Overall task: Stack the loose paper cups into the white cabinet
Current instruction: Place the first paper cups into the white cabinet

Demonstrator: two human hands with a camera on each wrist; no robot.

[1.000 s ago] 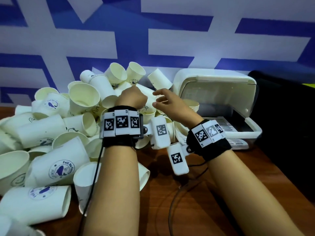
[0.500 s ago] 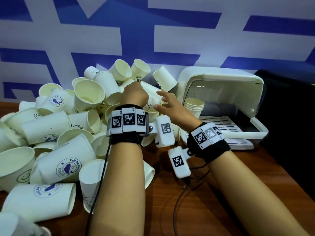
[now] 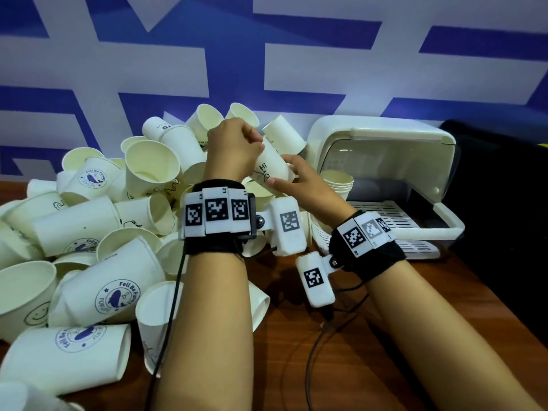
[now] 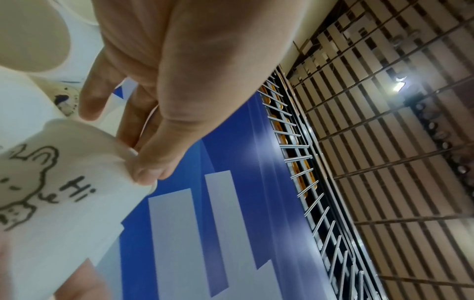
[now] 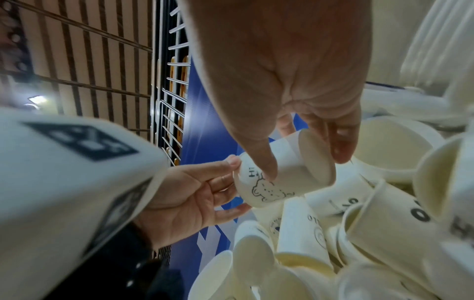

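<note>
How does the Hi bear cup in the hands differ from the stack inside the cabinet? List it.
1. The Hi bear cup is single and tilted in the air; the cup stack is nested and upright in the white cabinet.
2. The left hand and right hand hold the cup; nothing touches the stack.
Both are white paper.

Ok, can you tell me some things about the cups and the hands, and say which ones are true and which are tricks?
1. Both hands hold the bear cup. True: the left hand pinches its rim, the right hand its base end.
2. The cabinet is shut. False: its lid is up.
3. A stack of cups stands in the cabinet. True.
4. The bear cup says "Bye". False: it says "Hi".
5. The pile of cups lies right of the cabinet. False: it lies left.
</note>
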